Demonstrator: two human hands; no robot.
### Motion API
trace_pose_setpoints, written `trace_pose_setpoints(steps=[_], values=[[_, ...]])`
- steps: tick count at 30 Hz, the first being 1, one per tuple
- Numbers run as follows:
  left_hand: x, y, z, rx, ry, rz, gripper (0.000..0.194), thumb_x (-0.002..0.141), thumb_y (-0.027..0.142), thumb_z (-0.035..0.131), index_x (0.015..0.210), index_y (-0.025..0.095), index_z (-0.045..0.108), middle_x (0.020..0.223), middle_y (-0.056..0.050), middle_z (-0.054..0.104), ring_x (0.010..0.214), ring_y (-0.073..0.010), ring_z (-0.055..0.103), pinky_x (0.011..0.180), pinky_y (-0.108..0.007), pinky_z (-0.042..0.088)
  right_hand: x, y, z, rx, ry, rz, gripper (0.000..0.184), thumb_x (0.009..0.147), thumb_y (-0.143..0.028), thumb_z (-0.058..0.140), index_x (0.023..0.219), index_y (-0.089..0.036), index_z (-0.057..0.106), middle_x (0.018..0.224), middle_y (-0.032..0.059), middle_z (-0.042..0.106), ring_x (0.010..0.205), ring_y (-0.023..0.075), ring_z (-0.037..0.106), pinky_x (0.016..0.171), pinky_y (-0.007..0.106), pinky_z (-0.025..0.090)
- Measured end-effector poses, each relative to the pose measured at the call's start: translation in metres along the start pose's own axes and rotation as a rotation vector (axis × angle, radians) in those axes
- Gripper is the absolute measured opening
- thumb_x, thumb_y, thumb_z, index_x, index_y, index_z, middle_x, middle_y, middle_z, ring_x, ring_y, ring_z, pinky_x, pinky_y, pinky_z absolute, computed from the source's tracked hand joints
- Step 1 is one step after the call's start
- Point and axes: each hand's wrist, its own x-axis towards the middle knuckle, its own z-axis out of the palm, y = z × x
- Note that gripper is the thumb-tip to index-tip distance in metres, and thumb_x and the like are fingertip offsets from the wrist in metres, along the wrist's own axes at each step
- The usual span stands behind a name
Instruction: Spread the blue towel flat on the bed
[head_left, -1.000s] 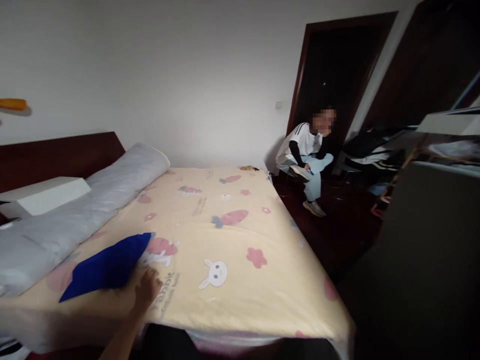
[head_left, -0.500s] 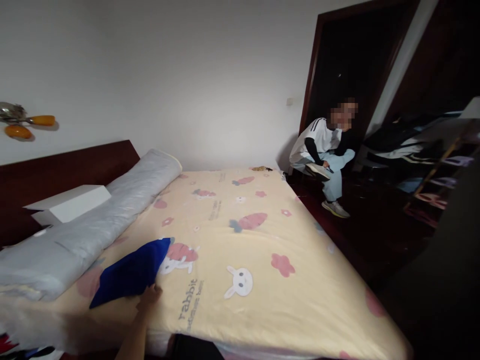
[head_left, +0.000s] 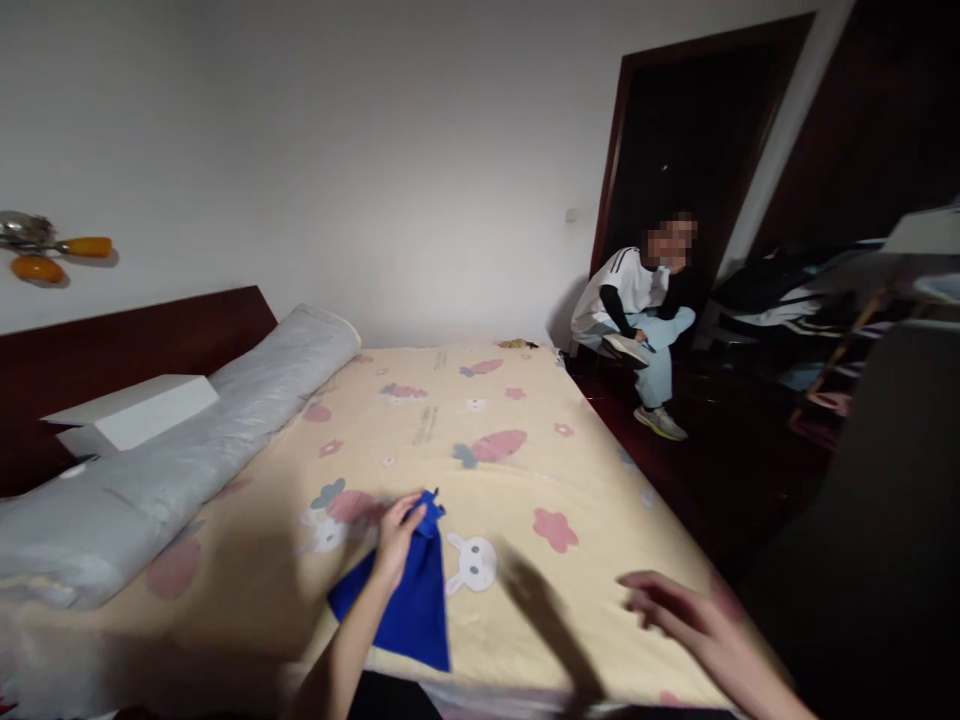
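Observation:
My left hand (head_left: 396,538) pinches the top corner of a blue cloth (head_left: 416,605) and holds it lifted over the near part of the bed (head_left: 450,470). The cloth hangs down toward the bed's front edge. My right hand (head_left: 671,608) hovers over the bed's near right corner with its fingers stretched out and apart, holding nothing. The bed has a pale yellow sheet printed with rabbits, carrots and pink flowers.
A long grey bolster (head_left: 180,450) lies along the dark headboard (head_left: 135,350) at the left, with a white box (head_left: 127,410) beside it. Another person (head_left: 637,320) sits by the dark doorway at the far right. Dark furniture with clothes (head_left: 825,290) stands to the right.
The blue cloth lay flat at the bed's near left with my left hand on its edge; now that hand has picked it up and carried it rightward. My right hand has come into view.

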Motion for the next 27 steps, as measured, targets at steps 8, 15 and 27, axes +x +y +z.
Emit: trace_pose_setpoints(steps=[8, 15, 27], values=[[-0.113, 0.028, 0.099, -0.354, -0.542, -0.201, 0.056, 0.066, 0.05, 0.079, 0.11, 0.017, 0.069, 0.107, -0.013, 0.074, 0.104, -0.028, 0.067, 0.097, -0.039, 0.05, 0.006, 0.013, 0.108, 0.166, -0.177, 0.014, 0.064, 0.078, -0.067, 0.057, 0.122, -0.021, 0.056, 0.104, 0.0099, 0.064, 0.086, 0.0226, 0.062, 0.07, 0.033, 0.047], [-0.13, 0.02, 0.099, -0.26, -0.611, -0.241, 0.05, 0.069, 0.055, 0.076, 0.1, 0.017, 0.07, 0.096, -0.01, 0.074, 0.087, -0.0216, 0.068, 0.082, -0.032, 0.052, -0.005, 0.027, 0.108, 0.094, -0.114, -0.009, 0.029, 0.073, -0.044, 0.066, 0.091, -0.023, 0.058, 0.074, 0.0012, 0.056, 0.07, 0.0194, 0.053, 0.067, 0.034, 0.043], [-0.055, 0.033, 0.032, -0.659, 0.02, -0.416, 0.031, 0.066, 0.036, 0.08, 0.087, 0.018, 0.066, 0.081, -0.003, 0.07, 0.078, -0.0163, 0.066, 0.074, -0.025, 0.052, 0.045, 0.036, 0.006, 0.505, 0.617, 0.133, 0.042, 0.051, -0.049, 0.081, 0.073, -0.016, 0.068, 0.072, 0.0033, 0.062, 0.065, 0.0135, 0.051, 0.056, 0.025, 0.039]])
